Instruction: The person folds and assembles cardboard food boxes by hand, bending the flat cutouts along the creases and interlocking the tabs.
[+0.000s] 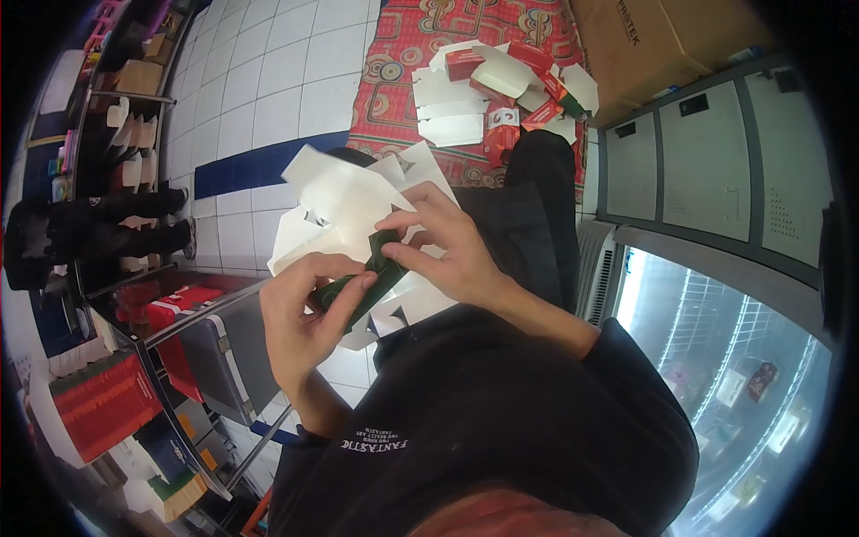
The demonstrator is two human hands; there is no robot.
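A small dark green box [374, 288] is held between both hands in front of the body. My left hand [309, 313] grips its lower left end, thumb on top. My right hand [445, 246] pinches a raised flap at its upper right end between thumb and fingers. Beneath and behind the hands, several white unfolded cardboard pieces [335, 192] with cut flaps lie over the lap. The fingertips under the green box are partly hidden.
Red and white boxes [506, 85] lie on a red patterned mat [403, 54]. Grey lockers [702, 161] and a glass-fronted cooler [716, 358] stand right. At left are shelves [134, 98], a person's dark-trousered legs [116, 224] and a red stack [106, 404].
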